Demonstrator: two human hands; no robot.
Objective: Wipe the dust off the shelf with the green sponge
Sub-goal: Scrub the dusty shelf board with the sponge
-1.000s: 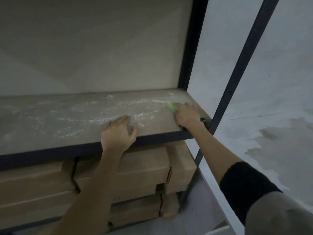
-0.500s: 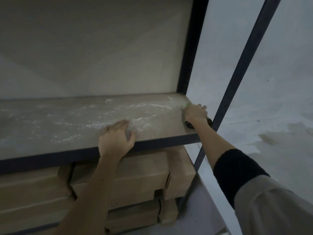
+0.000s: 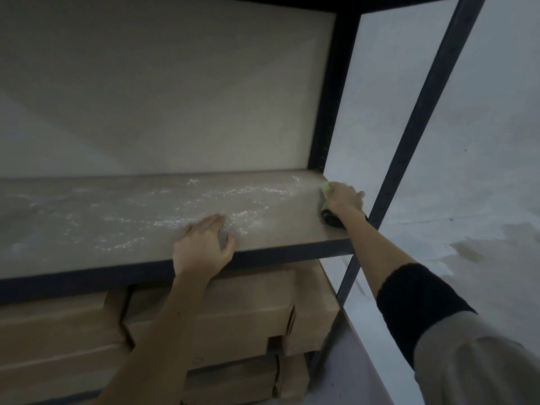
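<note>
The brown shelf board point(image 3: 131, 217) runs across the view, streaked with pale dust point(image 3: 204, 220) over its middle and left. My right hand point(image 3: 343, 201) presses the green sponge point(image 3: 324, 189) against the board's far right end, beside the rear post; only a sliver of green shows past my fingers. A dark band sits at that wrist. My left hand point(image 3: 203, 247) lies flat, fingers spread, on the front edge of the board near its middle, holding nothing.
Dark metal posts point(image 3: 415, 135) frame the shelf's right side, close to my right hand. Stacked cardboard boxes point(image 3: 233, 314) fill the level below. A pale wall and stained floor point(image 3: 467, 247) lie to the right.
My right hand has slid the sponge rightward along the board to its right end. My left hand has stayed on the front edge.
</note>
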